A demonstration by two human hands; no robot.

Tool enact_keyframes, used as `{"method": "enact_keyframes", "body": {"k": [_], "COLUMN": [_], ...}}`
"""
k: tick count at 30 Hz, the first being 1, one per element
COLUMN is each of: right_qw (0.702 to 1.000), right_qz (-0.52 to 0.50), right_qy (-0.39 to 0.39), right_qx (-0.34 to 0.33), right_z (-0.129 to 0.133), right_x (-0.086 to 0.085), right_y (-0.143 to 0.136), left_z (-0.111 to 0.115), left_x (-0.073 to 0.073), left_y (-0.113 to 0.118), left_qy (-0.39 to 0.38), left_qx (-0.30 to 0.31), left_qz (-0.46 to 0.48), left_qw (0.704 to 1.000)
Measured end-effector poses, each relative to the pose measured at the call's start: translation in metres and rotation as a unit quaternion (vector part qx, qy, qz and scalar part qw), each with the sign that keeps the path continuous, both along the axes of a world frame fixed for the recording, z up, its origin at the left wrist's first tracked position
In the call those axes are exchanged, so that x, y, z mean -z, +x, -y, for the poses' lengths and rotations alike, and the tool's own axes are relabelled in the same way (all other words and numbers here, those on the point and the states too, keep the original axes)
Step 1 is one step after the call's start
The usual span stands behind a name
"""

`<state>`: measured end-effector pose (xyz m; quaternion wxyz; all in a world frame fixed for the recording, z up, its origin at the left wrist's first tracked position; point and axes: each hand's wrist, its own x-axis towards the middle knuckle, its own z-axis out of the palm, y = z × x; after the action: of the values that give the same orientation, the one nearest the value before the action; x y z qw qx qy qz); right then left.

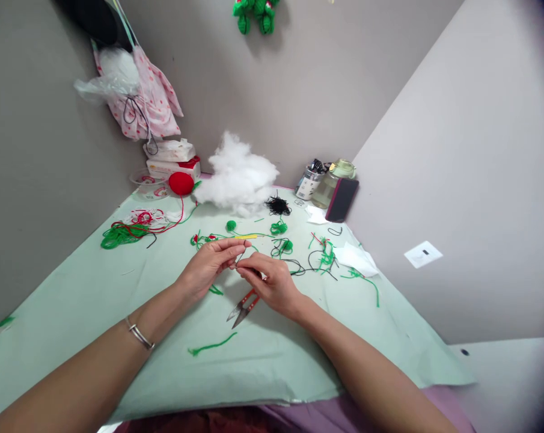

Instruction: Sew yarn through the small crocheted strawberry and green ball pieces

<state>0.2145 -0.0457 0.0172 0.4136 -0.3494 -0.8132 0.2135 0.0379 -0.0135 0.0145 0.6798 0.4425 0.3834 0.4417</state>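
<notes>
Over the middle of the table, my left hand [206,264] and my right hand [274,281] meet with fingertips almost touching. A thin black strand of yarn [241,254] runs between them, and both hands are closed in a pinch on it. Something small and thin shows at the right fingertips, too fine to name. Beneath my right hand lie thread snips [242,311] with orange handles, partly covered by the hand. Nearer to me is a cut piece of green yarn [213,346]. Small green and red crocheted pieces [199,240] lie just beyond my left hand.
White stuffing [238,174] is heaped at the back. Left of it are a red yarn ball [181,183] and tangled green yarn [124,235]. A phone [342,200] leans on a jug [326,187] at the back right, near yarn scraps [328,255] and a tissue [356,258].
</notes>
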Motion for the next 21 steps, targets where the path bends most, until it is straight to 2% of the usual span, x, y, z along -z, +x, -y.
{"method": "enact_keyframes", "body": {"k": [3, 7, 11, 14, 17, 21], "right_qw": [0.998, 0.976, 0.943, 0.929, 0.919, 0.91], "right_qz": [-0.038, -0.142, -0.215, -0.231, -0.249, -0.274], "right_qy": [-0.055, -0.167, -0.253, -0.283, -0.297, -0.299], "right_qx": [0.002, 0.009, 0.033, 0.05, 0.067, 0.092], "right_z": [0.003, 0.003, -0.005, -0.012, -0.017, -0.021], "right_x": [-0.009, -0.022, -0.029, -0.029, -0.027, -0.027], "right_y": [0.001, 0.004, 0.012, 0.019, 0.023, 0.026], "left_z": [-0.003, -0.006, -0.006, -0.003, -0.002, -0.001], "left_x": [0.005, 0.011, 0.011, 0.007, 0.001, -0.005], "left_y": [0.0, -0.002, -0.002, -0.002, -0.003, -0.004], "left_qy": [0.072, 0.127, 0.11, 0.081, 0.057, 0.046], "left_qx": [-0.026, -0.001, 0.006, 0.015, 0.075, 0.136], "left_qz": [-0.109, -0.171, -0.157, -0.092, -0.06, -0.091], "left_qw": [0.991, 0.977, 0.981, 0.992, 0.994, 0.985]}}
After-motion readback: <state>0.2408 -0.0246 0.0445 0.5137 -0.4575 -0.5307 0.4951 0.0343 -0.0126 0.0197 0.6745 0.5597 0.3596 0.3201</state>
